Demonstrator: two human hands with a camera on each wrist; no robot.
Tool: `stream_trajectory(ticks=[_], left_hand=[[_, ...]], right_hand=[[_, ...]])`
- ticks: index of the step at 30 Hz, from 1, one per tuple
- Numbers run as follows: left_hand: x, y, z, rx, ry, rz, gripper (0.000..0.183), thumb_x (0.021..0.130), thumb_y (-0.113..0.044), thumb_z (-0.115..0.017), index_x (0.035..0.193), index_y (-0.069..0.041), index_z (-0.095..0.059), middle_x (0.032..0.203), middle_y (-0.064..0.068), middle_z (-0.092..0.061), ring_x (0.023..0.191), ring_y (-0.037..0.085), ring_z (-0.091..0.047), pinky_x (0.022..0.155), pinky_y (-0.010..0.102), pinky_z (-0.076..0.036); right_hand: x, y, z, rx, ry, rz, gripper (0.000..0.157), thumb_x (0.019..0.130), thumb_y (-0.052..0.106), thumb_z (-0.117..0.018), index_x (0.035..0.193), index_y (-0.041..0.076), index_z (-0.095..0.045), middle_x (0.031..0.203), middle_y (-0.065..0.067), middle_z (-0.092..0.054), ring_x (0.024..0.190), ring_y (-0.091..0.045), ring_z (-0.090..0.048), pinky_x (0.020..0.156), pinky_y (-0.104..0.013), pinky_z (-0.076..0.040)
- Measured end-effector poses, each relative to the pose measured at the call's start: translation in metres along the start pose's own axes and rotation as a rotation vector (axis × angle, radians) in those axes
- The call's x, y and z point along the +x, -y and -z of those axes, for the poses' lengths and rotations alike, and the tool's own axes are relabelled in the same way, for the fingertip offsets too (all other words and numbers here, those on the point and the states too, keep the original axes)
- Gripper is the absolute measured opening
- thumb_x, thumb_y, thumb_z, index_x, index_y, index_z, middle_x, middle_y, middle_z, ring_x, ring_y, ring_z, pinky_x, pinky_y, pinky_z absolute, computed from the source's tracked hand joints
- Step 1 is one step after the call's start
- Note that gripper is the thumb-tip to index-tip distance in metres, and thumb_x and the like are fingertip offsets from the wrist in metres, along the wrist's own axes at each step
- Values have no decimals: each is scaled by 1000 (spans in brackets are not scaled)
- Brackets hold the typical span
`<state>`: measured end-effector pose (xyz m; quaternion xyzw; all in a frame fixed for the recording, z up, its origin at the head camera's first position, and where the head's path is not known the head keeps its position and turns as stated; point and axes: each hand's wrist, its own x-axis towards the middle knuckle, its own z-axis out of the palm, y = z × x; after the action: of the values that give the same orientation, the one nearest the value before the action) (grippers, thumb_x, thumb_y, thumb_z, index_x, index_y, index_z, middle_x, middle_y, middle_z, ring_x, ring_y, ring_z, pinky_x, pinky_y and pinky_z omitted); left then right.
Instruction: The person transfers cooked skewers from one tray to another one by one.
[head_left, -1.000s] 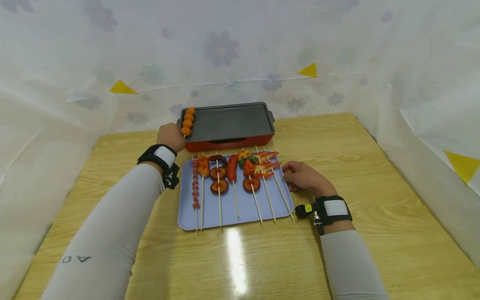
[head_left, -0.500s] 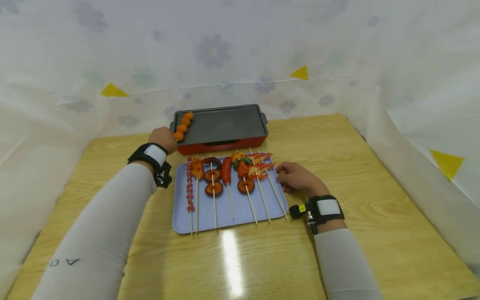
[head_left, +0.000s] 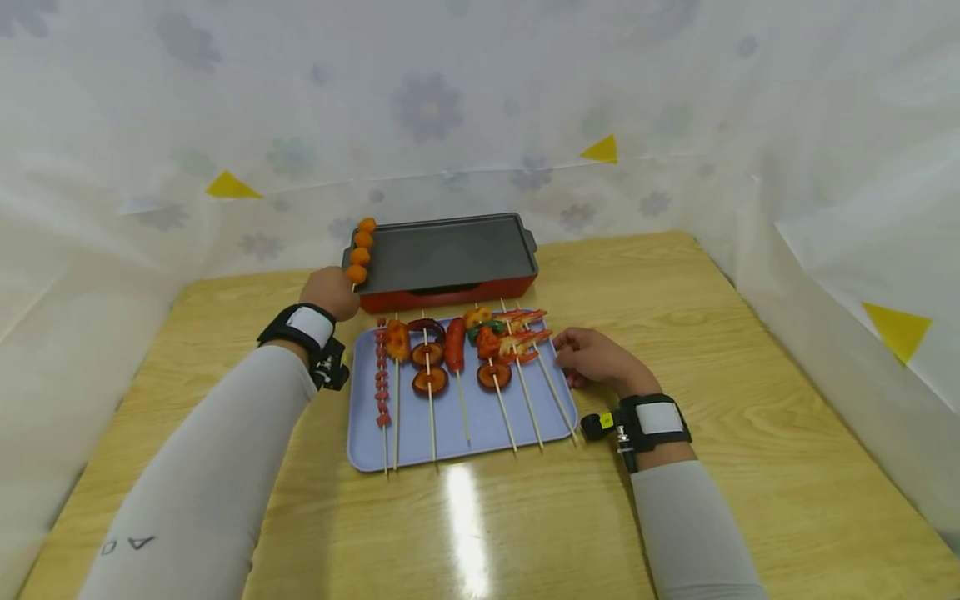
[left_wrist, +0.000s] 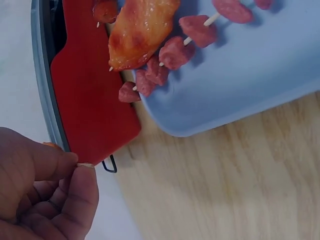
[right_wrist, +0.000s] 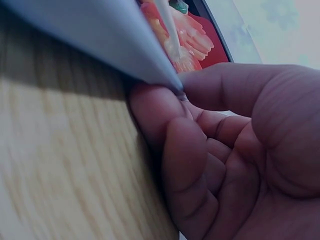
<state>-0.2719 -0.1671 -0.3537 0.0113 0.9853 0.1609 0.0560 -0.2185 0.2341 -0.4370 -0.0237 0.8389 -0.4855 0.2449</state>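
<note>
Over the left end of the grill pan [head_left: 450, 254], a skewer of orange balls [head_left: 361, 257] is pinched at its stick end by my left hand [head_left: 330, 292]. In the left wrist view, thumb and forefinger of my left hand [left_wrist: 55, 185] meet on the pale stick beside the pan's red side; the balls are mostly hidden there. My right hand [head_left: 600, 360] grips the right rim of the lavender tray [head_left: 483, 429]. Up close, the right thumb [right_wrist: 225, 90] lies over the tray's edge and the fingers curl beneath it.
Several skewers lie side by side on the tray: small pink pieces [head_left: 382, 383], a sausage [head_left: 454, 343], mushroom slices [head_left: 430, 382] and shrimp [head_left: 522, 343] among them. Their sticks overhang the tray's front edge. A floral plastic sheet [head_left: 427, 108] hangs behind the wooden table [head_left: 637, 283].
The ball skewer's far end has swung left toward the pan's left edge, and my left hand has shifted slightly. My right hand stays at the tray's rim. The head view has shifted a little.
</note>
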Motion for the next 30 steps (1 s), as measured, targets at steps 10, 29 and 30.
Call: stream_trajectory(ticks=[10, 29, 30], left_hand=[[-3, 9, -16, -136, -172, -6, 20, 75, 7, -44, 62, -8, -40, 58, 1, -28, 51, 18, -26, 50, 31, -22], [-20, 12, -34, -446, -376, -14, 18, 97, -5, -48, 110, 5, -53, 98, 21, -56, 82, 33, -52, 69, 40, -41], [-22, 13, -35, -464, -384, -11, 18, 97, -6, -49, 110, 5, -53, 100, 21, -57, 82, 33, -52, 70, 39, -42]], right_hand=[[4, 0, 2, -19, -6, 16, 29, 97, 11, -56, 123, 0, -52, 79, -9, -56, 63, -18, -56, 59, -30, -49], [4, 2, 6, -17, 8, 32, 34, 98, 12, -55, 128, -3, -49, 82, -9, -57, 64, -18, -56, 58, -31, -49], [4, 3, 6, -15, 11, 35, 34, 98, 12, -55, 128, -3, -49, 82, -9, -57, 64, -18, -56, 58, -32, -49]])
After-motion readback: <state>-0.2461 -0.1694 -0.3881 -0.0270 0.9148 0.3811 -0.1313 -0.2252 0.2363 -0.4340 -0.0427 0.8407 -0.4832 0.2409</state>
